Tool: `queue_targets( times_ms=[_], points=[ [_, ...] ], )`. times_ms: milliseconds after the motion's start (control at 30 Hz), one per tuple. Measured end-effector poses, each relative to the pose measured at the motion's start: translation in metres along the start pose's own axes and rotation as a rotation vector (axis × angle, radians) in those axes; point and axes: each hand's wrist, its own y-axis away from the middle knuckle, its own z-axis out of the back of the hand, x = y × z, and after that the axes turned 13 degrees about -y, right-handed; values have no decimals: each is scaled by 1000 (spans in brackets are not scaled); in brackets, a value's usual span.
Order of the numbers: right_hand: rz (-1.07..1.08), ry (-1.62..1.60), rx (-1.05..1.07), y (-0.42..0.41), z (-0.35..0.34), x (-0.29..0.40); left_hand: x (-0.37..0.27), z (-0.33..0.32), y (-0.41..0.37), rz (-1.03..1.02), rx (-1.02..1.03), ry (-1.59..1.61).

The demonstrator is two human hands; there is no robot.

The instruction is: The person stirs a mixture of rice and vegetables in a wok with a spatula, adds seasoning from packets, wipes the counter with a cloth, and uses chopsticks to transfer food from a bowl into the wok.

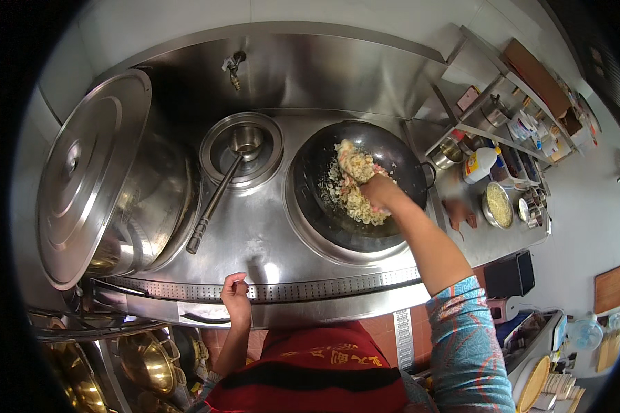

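Note:
My right hand (381,193) reaches down into a black wok (315,222) and touches a heap of chopped, pale food (369,209) with pinkish bits among it. A thick clump (355,162) of the mixture stands up just beyond the fingers. The fingertips are hidden, so whether they grip a tool or food is unclear. Empty and loosely curled, with a small gap between thumb and fingers, my left hand (236,299) is over the front edge of the steel stove (268,232). Left of the wok, a long-handled metal ladle (222,191) leans in a round steel pot (209,149).
A large steel pot (150,206) with a tilted lid (90,180) fills the left side. A tap (234,72) juts from the back panel. At right are a white jug (480,165), a bowl of pale strands (497,205) and shelves (527,142). Brass-coloured pans (147,361) sit below left.

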Motion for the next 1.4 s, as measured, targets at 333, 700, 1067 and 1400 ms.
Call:
queue_targets(
  times_ms=[333,700,1067,1400],
  points=[
    [-453,-1464,77,142,46,-75,29,18,27,99,30,-38],
    [-324,51,613,98,168,26,14,8,20,83,146,25],
    [-75,528,194,87,35,-39,45,24,35,110,22,56],
    [46,644,-230,63,7,-107,21,21,25,105,23,-7]
  ],
)
